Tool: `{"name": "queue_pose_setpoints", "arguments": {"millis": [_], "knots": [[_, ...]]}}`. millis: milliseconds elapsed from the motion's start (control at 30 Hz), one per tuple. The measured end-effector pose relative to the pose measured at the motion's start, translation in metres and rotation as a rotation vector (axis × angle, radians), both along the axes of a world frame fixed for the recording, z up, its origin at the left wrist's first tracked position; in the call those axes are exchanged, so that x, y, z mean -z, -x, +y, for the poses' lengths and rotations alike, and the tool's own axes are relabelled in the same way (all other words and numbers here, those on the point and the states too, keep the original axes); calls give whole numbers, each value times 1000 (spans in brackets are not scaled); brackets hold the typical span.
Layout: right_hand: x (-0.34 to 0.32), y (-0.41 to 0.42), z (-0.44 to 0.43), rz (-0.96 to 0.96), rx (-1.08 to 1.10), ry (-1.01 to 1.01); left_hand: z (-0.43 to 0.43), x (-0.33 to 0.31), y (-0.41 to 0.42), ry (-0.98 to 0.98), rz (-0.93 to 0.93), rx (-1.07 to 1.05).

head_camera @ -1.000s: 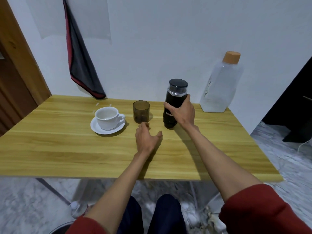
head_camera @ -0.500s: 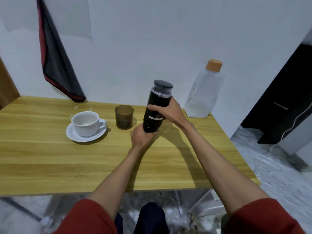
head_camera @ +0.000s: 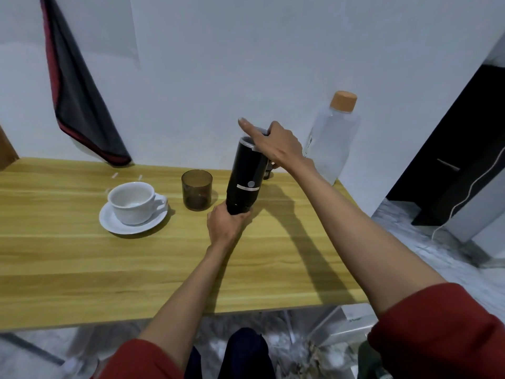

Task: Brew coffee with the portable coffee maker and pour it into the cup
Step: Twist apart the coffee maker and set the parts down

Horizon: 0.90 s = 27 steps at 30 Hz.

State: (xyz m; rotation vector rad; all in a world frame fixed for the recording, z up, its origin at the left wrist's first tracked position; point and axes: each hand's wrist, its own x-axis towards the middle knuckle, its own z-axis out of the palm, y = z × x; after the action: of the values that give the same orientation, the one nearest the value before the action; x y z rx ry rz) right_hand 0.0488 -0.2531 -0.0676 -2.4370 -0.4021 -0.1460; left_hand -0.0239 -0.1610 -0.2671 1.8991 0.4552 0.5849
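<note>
Your left hand (head_camera: 226,227) has its fingers wrapped round the bottom end of the maker (head_camera: 246,173), thumb side toward you, holding it low over the table (head_camera: 82,269); whether the base touches the wood cannot be told. Your right hand (head_camera: 276,144) is curled over the maker's top end, hiding most of it, with one finger (head_camera: 244,123) straight and pointing left. The maker is a black cylinder, leaning a little to the right at the top, near the middle of the table and just right of the tumbler (head_camera: 196,190). It carries a pale band (head_camera: 247,186) with a round mark in its centre, and no writing on it can be read. A small dark piece (head_camera: 269,172) shows just behind the maker under your right wrist; what it is cannot be told. The tumbler is smoky and see-through, upright, and darker toward its bottom. Left of it, the white cup (head_camera: 131,203) stands on its saucer (head_camera: 109,222), handle to the right, its inside showing only white. At the far right edge, against the wall, a clear bottle (head_camera: 332,143) stands with a tan cap (head_camera: 343,101); there is small dark print on its left side, too small to read, and its fill level cannot be made out. A dark cloth (head_camera: 79,110) with a red edge hangs on the wall at far left.
</note>
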Motion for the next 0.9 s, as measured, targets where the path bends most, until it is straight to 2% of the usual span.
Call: {"name": "queue_pose_setpoints", "arguments": {"millis": [100, 200, 500, 900], "knots": [[-10, -3, 6, -115, 34, 266, 0, -1, 1, -8, 10, 11], [-20, -6, 11, -107, -30, 381, 1, 0, 1, -33, 39, 34], [-41, -15, -3, 127, -214, 372, 5, -2, 5, -54, 44, 99], [-66, -12, -9, 235, -386, 341, 7, -1, 6, -59, 31, 131]]}}
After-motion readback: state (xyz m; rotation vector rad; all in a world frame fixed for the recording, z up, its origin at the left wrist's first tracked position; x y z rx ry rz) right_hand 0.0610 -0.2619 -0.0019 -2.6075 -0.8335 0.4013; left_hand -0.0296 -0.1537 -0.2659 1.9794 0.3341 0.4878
